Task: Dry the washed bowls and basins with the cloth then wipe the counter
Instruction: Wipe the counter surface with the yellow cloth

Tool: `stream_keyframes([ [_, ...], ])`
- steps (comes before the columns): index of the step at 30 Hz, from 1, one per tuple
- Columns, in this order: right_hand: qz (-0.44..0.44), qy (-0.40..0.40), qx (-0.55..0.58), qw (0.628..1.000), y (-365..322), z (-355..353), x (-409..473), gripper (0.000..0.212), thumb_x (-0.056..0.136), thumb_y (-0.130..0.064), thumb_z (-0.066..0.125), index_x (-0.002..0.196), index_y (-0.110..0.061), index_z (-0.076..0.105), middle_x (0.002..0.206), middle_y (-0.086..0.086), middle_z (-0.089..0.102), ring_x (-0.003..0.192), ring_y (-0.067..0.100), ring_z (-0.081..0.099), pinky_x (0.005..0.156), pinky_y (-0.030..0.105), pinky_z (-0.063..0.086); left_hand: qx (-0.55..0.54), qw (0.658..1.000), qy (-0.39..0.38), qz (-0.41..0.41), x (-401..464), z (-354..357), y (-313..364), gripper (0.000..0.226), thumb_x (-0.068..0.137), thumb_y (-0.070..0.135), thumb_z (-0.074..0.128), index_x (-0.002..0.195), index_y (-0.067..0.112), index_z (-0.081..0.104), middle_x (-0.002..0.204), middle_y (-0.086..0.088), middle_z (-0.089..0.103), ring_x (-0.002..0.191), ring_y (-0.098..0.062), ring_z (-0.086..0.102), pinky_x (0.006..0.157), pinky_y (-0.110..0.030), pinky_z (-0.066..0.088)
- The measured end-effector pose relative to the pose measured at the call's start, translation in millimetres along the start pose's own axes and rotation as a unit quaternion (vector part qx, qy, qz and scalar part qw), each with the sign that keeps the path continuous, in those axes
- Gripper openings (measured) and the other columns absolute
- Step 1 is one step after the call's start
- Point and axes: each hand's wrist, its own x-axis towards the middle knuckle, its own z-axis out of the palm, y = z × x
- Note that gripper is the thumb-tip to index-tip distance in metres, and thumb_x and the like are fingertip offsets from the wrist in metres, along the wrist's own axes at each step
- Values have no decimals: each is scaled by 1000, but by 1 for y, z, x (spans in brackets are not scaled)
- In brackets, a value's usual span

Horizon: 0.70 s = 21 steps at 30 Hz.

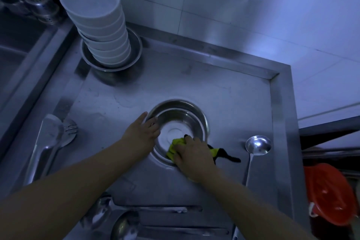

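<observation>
A steel basin (181,111) sits in the middle of the steel counter (224,91). My left hand (143,131) rests on the basin's left rim with its fingers laid flat along it. My right hand (192,153) grips a yellow and black cloth (174,147) and presses it against the basin's inside near wall. A black end of the cloth trails over the rim onto the counter to the right. A tall leaning stack of white bowls (99,25) stands in a steel basin (134,58) at the back left.
A ladle (257,145) lies right of the basin. A spatula (46,142) and a slotted skimmer (69,129) lie at the left, more ladles (124,224) at the near edge. A sink (17,45) with strainers is far left. An orange lid (329,193) sits beyond the right edge.
</observation>
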Motion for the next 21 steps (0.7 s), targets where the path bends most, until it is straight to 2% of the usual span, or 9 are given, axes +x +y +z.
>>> stream_keyframes([
  [2,22,28,88,996,-9,2,-10,29,95,-34,44,111,-19,63,102,12,54,89,31,53,67,34,35,-2,1000,-16,2,-1,4,1,46,100,23,23,141,3,32,151,-15,26,144,-27,7,116,-50,-3],
  [4,49,75,185,979,-11,0,-23,26,92,-26,52,112,-16,66,95,14,57,83,31,56,65,33,42,-17,999,49,-7,-5,0,1,42,93,27,44,126,3,53,137,-16,48,138,-27,30,115,-50,17],
  [6,60,140,192,969,-8,1,-41,28,91,-27,52,112,-18,68,93,12,62,79,28,57,65,31,44,-9,993,120,-10,-11,-7,-1,33,64,32,77,88,8,74,99,-11,72,108,-24,63,94,-47,49],
  [8,52,137,145,979,-5,6,-57,34,90,-34,48,117,-24,66,103,10,64,83,29,58,70,36,48,-42,987,156,7,-15,-9,-3,35,46,31,87,72,10,75,83,-8,73,92,-23,70,80,-45,56],
  [10,41,110,109,987,-7,13,-64,38,90,-40,48,123,-28,63,112,9,63,89,32,60,74,41,49,-64,982,180,12,-17,-10,-8,38,47,32,86,75,10,76,87,-8,74,93,-22,69,80,-42,56],
  [12,11,90,82,992,-16,19,-62,42,89,-45,51,128,-31,58,117,10,62,92,33,60,76,42,49,-100,966,240,-3,-25,-11,-15,33,61,29,72,85,7,76,95,-10,73,94,-24,69,78,-40,56],
  [15,-60,86,40,994,-39,27,-49,49,90,-51,46,136,-36,48,123,11,58,91,32,57,74,39,48,-196,936,269,-115,-48,-10,-36,40,75,17,42,96,-2,70,99,-19,70,97,-35,67,80,-46,54],
  [18,-107,105,16,989,-70,32,-21,51,89,-52,46,137,-35,44,124,8,49,88,30,51,71,37,44,-267,903,243,-232,-79,-4,-52,43,76,16,36,99,-4,66,100,-22,67,103,-39,63,83,-47,52],
  [21,-86,119,15,989,-100,25,21,54,87,-53,46,137,-32,44,121,8,50,85,29,51,68,37,44,-305,877,237,-287,-97,-3,-59,44,78,19,35,102,-5,64,102,-24,65,105,-39,61,85,-46,51],
])
